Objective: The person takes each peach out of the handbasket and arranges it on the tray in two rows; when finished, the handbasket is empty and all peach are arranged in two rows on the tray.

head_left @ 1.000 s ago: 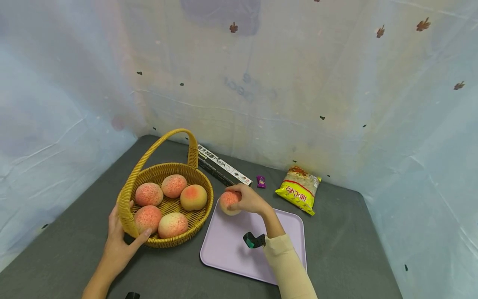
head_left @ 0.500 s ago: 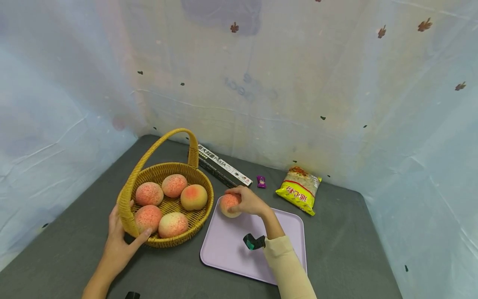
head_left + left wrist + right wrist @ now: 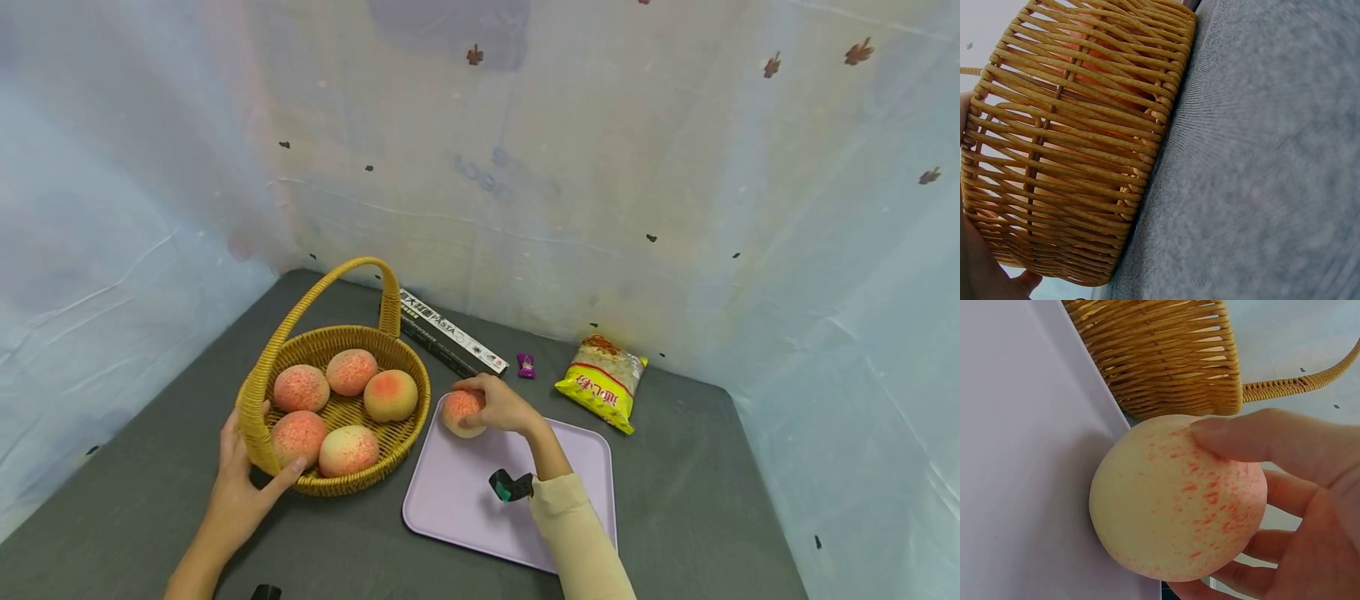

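Note:
A woven yellow basket (image 3: 264,442) (image 3: 1072,156) (image 3: 1166,356) with an arched handle holds several pink-speckled peaches (image 3: 388,395). My left hand (image 3: 243,479) grips its near rim, thumb to one side and fingers to the other. My right hand (image 3: 501,405) (image 3: 1285,512) curls round one more peach (image 3: 459,413) (image 3: 1175,497) and holds it at the far left corner of the lilac tray (image 3: 465,500) (image 3: 1016,487). Whether that peach touches the tray I cannot tell.
Behind the tray lie a long black pasta box (image 3: 450,337), a small purple sweet (image 3: 526,365) and a yellow snack bag (image 3: 602,381). The dark grey table (image 3: 675,500) is walled by pale sheeting at the back and sides.
My right hand has sunk slightly with the peach toward the tray's corner. The left hand and basket have stayed put.

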A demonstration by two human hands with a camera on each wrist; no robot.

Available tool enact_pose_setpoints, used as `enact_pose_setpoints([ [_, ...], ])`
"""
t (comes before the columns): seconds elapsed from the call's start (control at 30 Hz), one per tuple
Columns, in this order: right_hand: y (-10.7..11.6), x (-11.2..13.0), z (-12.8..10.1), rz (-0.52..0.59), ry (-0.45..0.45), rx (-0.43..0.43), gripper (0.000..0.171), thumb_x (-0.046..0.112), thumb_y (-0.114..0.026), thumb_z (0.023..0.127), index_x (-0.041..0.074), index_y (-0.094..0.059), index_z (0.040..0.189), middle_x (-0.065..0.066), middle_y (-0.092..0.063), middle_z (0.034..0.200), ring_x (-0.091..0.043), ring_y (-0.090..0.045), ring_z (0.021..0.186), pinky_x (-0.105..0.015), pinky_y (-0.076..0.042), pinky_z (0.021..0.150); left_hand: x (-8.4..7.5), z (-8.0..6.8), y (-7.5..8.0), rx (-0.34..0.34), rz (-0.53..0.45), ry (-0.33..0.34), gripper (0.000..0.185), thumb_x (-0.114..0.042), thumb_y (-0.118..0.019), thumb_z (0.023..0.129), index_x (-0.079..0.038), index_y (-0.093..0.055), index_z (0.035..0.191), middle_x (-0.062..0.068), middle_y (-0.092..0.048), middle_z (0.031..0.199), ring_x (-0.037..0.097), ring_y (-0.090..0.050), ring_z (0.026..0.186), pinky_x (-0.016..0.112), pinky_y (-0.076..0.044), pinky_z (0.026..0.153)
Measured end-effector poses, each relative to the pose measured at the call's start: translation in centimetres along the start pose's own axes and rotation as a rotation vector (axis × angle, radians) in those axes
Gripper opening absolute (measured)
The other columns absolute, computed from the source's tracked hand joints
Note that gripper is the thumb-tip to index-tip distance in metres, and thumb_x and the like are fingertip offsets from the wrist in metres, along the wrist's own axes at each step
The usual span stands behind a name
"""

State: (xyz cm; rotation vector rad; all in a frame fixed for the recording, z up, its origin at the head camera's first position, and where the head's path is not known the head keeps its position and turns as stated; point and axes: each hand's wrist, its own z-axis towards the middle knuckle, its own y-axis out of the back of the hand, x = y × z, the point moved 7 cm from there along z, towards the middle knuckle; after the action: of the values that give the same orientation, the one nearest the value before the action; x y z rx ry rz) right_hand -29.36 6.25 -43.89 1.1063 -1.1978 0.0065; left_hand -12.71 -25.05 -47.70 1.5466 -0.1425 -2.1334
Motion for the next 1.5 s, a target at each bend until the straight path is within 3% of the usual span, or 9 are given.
enact_pose_setpoints([
  [0.73,0.2,-0.2,-0.5,0.012,-0.007,0.024,0.059,0.004,-0.078,0.078,0.000,-0.060,0.134,-0.016,-0.056,0.129,-0.025,-0.050,0.111,-0.034,-0.047,0.088,0.1,0.1,0.1,0.007,-0.002,0.002,0.093,-0.005,-0.078,0.083,-0.021,-0.027,0.159,0.002,0.002,0.164,0.025,0.000,0.149,0.079,-0.012,0.102],
  [1.5,0.0,-1.0,-0.3,0.056,0.011,0.035,0.059,0.008,-0.078,0.082,-0.004,-0.057,0.136,-0.016,-0.059,0.131,-0.023,-0.054,0.110,-0.031,-0.048,0.088,0.2,0.0,0.0,0.006,0.003,-0.004,0.093,-0.005,-0.078,0.083,-0.020,-0.027,0.159,0.003,0.001,0.164,0.025,-0.001,0.149,0.078,-0.012,0.102],
])
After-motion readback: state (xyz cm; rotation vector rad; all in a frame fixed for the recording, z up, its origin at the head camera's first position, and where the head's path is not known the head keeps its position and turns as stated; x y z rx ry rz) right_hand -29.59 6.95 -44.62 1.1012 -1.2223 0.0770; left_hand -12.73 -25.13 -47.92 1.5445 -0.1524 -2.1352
